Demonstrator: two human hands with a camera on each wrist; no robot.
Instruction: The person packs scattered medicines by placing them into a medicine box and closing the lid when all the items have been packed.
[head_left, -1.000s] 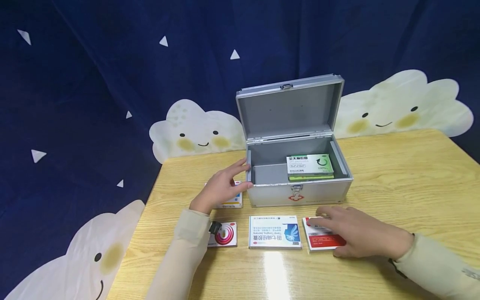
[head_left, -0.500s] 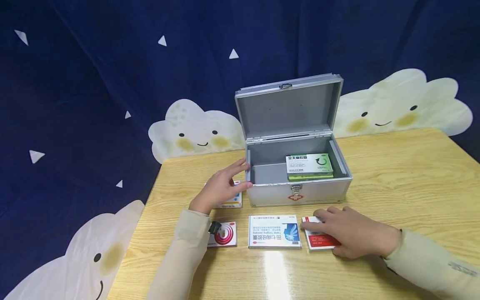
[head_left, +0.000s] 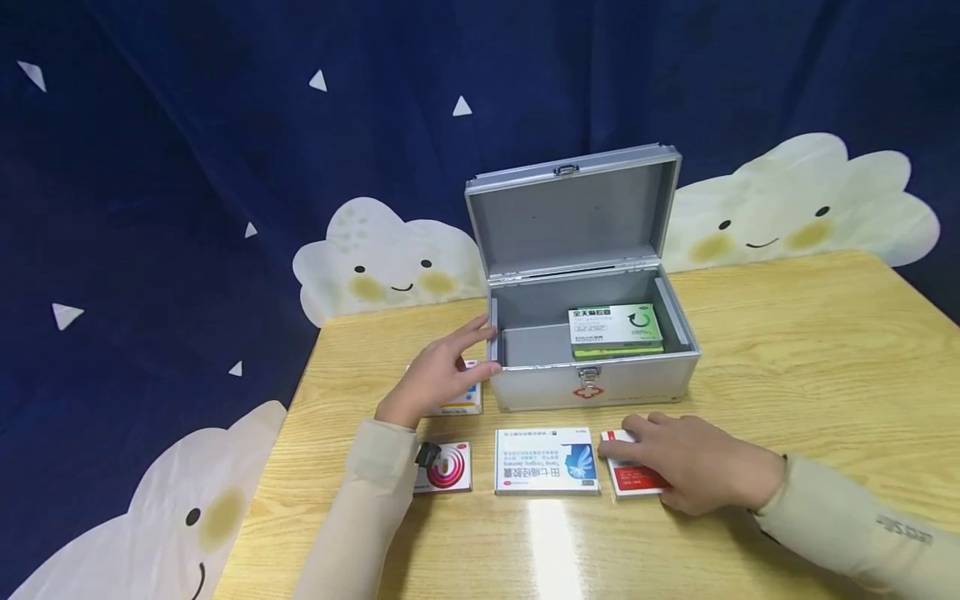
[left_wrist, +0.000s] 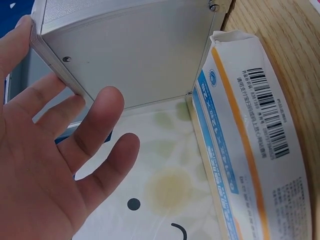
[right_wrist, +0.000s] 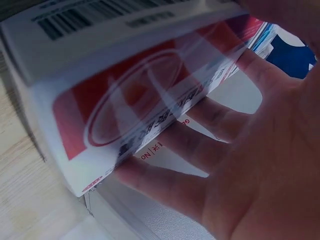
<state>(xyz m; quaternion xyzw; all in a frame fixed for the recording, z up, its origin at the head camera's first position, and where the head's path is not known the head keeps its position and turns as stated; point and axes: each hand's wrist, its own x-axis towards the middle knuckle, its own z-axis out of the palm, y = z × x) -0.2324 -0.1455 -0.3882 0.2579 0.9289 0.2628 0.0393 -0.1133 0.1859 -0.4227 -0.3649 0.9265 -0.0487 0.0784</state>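
In the head view, my left hand [head_left: 433, 381] rests its thumb and fingertips on the left rim of a silver first-aid case [head_left: 536, 389] with its lid raised. The left wrist view shows these fingers [left_wrist: 47, 90] spread along the case's edge. My right hand [head_left: 693, 465] holds a red-and-white medicine box [head_left: 632, 482] on the table, thumb at its near side and fingers over its top and far side. Part of that box is hidden under the hand. Inside the case, at the right, a green-and-white medicine box [head_left: 615, 325] lies on a yellow-green one [head_left: 618, 353].
A blue-and-white medicine box [head_left: 543, 462] lies left of the red-and-white one. Farther left is a box with pink rings [head_left: 452, 468], partly behind the left wrist. An orange-and-blue-striped box [head_left: 462, 406] lies beside the case. A blue curtain [head_left: 375, 100] hangs behind the table.
My right hand has shifted slightly left over the red-and-white medicine box, with its fingers coming farther across it. The left hand stays at the case's rim. The head view has shifted slightly.
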